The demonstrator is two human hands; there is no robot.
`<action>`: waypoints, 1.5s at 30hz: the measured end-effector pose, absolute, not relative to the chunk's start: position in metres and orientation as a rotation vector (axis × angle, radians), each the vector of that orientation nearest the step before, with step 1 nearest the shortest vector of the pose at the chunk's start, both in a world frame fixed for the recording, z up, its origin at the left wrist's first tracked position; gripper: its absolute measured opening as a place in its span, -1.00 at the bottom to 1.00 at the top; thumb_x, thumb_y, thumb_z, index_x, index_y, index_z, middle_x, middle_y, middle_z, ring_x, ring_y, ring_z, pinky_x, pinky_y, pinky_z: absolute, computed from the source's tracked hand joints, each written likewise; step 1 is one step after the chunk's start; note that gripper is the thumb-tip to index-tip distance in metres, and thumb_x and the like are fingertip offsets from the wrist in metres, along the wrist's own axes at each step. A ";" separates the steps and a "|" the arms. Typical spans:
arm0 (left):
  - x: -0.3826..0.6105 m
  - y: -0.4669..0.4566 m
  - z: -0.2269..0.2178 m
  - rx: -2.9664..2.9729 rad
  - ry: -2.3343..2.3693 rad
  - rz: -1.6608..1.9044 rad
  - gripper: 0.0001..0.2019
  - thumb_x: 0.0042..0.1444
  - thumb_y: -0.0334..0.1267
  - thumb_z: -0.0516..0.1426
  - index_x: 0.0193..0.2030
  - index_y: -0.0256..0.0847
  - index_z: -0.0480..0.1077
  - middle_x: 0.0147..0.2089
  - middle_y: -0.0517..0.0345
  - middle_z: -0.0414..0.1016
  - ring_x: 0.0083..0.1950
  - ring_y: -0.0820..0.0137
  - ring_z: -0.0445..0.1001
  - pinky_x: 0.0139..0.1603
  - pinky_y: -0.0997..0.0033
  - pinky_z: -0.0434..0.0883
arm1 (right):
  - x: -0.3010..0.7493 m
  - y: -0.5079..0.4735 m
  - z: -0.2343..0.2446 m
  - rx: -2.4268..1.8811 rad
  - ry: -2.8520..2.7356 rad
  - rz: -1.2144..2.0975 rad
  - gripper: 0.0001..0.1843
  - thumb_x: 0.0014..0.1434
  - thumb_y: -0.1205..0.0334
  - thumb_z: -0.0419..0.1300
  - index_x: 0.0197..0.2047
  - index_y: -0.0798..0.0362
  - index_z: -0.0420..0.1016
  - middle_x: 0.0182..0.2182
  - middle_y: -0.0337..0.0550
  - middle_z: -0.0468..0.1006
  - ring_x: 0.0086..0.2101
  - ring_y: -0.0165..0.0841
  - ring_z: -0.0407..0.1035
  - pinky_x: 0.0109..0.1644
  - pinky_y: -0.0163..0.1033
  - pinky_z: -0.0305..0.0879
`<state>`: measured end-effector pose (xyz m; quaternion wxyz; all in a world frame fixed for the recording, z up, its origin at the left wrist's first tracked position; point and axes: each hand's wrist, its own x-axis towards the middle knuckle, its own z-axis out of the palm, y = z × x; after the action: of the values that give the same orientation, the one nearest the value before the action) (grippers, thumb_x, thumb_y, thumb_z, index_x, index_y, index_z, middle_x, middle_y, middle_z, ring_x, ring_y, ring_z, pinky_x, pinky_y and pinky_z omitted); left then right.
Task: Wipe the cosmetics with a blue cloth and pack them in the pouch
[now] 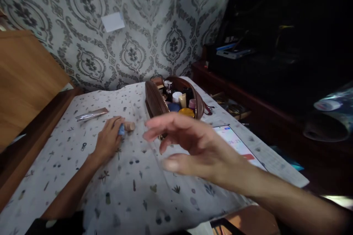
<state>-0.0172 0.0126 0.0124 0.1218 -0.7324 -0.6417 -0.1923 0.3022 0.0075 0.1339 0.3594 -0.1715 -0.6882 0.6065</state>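
Observation:
On the patterned tablecloth, my left hand (109, 135) curls around a small bottle (128, 126) with a beige end and a blue part showing by the fingers; the rest of it is hidden by the hand. My right hand (190, 147) hovers in front of the cosmetics bag, fingers apart and nothing in them. The brown bag (154, 99) stands unzipped, holding several jars, tubes and bottles, among them a yellow lid (186, 112) and a white-capped jar (177, 97). A silvery tube (92, 114) lies beyond my left hand.
A phone (234, 143) with a lit screen lies on the table, partly behind my right arm. The wallpapered wall borders the far side. A wooden panel (27, 80) stands at left; a dark shelf with a clear plastic bottle (328, 104) is at right.

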 end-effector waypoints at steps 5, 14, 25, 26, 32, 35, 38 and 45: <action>-0.059 0.031 -0.008 -2.147 -1.902 -0.597 -0.57 0.34 -0.23 -0.05 0.28 -0.19 0.35 0.27 -0.09 0.43 0.32 0.09 0.35 0.23 0.03 0.45 | 0.260 0.012 0.071 -0.734 -1.901 1.511 -0.73 0.19 0.19 0.32 -0.04 0.04 0.55 -0.12 -0.12 0.60 -0.12 -0.32 0.49 -0.10 -0.22 0.41; -0.061 0.034 -0.020 -2.306 -1.903 -0.574 -0.58 0.35 -0.14 0.02 0.29 -0.16 0.37 0.20 -0.06 0.49 0.22 0.13 0.39 0.15 0.10 0.49 | 0.177 0.056 -0.005 -0.869 -2.070 1.049 -0.50 0.21 0.31 0.17 0.23 0.08 0.35 0.08 0.07 0.40 -0.04 -0.23 0.38 0.03 -0.05 0.41; -0.106 0.052 0.002 -2.145 -2.038 -0.607 -0.56 0.16 -0.40 -0.03 0.14 -0.19 0.45 0.20 -0.08 0.49 0.28 0.11 0.37 0.31 0.02 0.35 | 0.138 0.060 -0.042 -0.935 -2.046 0.996 -0.59 0.22 0.37 0.19 0.15 0.10 0.45 -0.05 0.01 0.55 -0.07 -0.21 0.40 0.11 -0.04 0.35; -0.115 0.057 0.009 -2.043 -2.101 -0.515 -0.53 0.15 -0.41 -0.03 0.18 -0.22 0.43 0.26 -0.14 0.44 0.32 0.05 0.32 0.31 -0.04 0.34 | 0.139 0.058 -0.044 -0.937 -2.040 0.983 -0.61 0.23 0.36 0.18 0.13 0.10 0.46 -0.04 0.01 0.55 -0.07 -0.21 0.40 0.09 -0.06 0.35; -0.154 0.069 0.037 -1.645 -2.606 0.098 -0.42 0.17 -0.28 0.02 0.34 -0.38 0.23 0.30 -0.47 0.34 0.36 -0.21 0.28 0.16 -0.16 0.39 | 0.139 0.054 -0.049 -0.932 -2.073 0.873 -0.75 0.24 0.36 0.22 0.00 0.11 0.51 -0.12 -0.01 0.55 -0.04 -0.20 0.39 0.10 -0.08 0.32; -0.160 0.064 0.038 -1.611 -2.683 0.128 -0.46 0.13 -0.20 0.06 0.23 -0.40 0.32 0.14 -0.46 0.47 0.20 -0.20 0.46 0.08 -0.10 0.43 | 0.140 0.054 -0.048 -0.928 -2.081 0.881 -0.71 0.22 0.39 0.22 0.02 0.13 0.50 -0.10 0.01 0.54 -0.03 -0.19 0.38 0.11 -0.05 0.33; -0.155 0.052 0.036 -1.601 -2.757 0.050 -0.56 0.12 -0.07 0.08 0.05 -0.31 0.42 -0.04 -0.28 0.59 0.00 -0.07 0.59 -0.06 0.05 0.50 | 0.145 0.052 -0.042 -0.902 -1.994 0.883 -0.69 0.21 0.43 0.18 0.03 0.11 0.50 -0.08 0.01 0.54 -0.04 -0.20 0.38 0.11 -0.05 0.35; -0.061 -0.006 0.034 -1.724 -2.891 -1.942 -0.52 -0.03 0.22 0.22 -0.26 -0.20 0.47 -0.41 0.04 0.58 -0.35 0.21 0.60 -0.31 0.27 0.54 | 0.145 0.025 -0.018 -0.603 -1.739 1.193 -0.65 0.40 0.12 0.04 0.14 0.02 0.46 0.00 -0.01 0.54 -0.03 -0.26 0.42 0.10 -0.11 0.40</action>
<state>-0.0614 -0.0056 0.0338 -0.3640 -0.4133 -0.6929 -0.4654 0.1450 0.0255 -0.0179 0.4566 -0.2447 -0.7054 0.4838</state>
